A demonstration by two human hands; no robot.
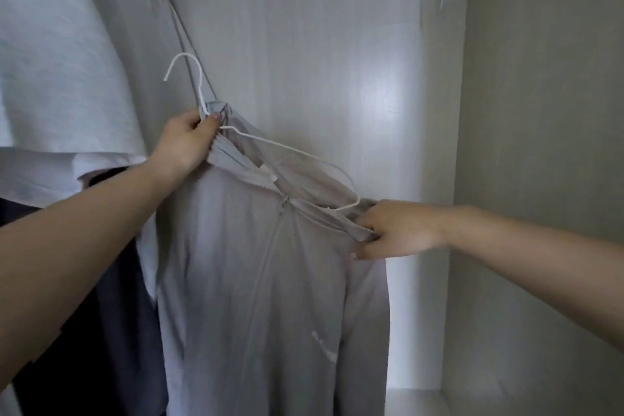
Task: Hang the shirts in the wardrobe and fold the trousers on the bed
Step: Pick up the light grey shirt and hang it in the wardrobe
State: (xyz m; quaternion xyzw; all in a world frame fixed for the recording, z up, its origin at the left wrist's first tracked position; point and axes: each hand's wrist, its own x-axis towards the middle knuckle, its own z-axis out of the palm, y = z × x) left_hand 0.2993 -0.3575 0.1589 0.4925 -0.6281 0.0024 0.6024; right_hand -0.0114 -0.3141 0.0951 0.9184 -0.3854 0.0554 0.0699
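Pale wardrobe panels (pixel 304 44) fill the view in front of me, with the side wall (pixel 540 111) at the right. At the left I see a white shirt (pixel 57 61) already hanging, and a dark garment (pixel 111 331) below it. Between my two hands is the grey zip shirt (pixel 263 297), sitting on a white wire hanger (pixel 290 152) which is tilted, its hook (pixel 184 69) up at the left and free in the air. My left hand (pixel 182 142) pinches the collar together with the hanger neck (thumb on top). My right hand (pixel 395 230) grips the other shoulder of the shirt, fingers curled around the cloth near the hanger end.
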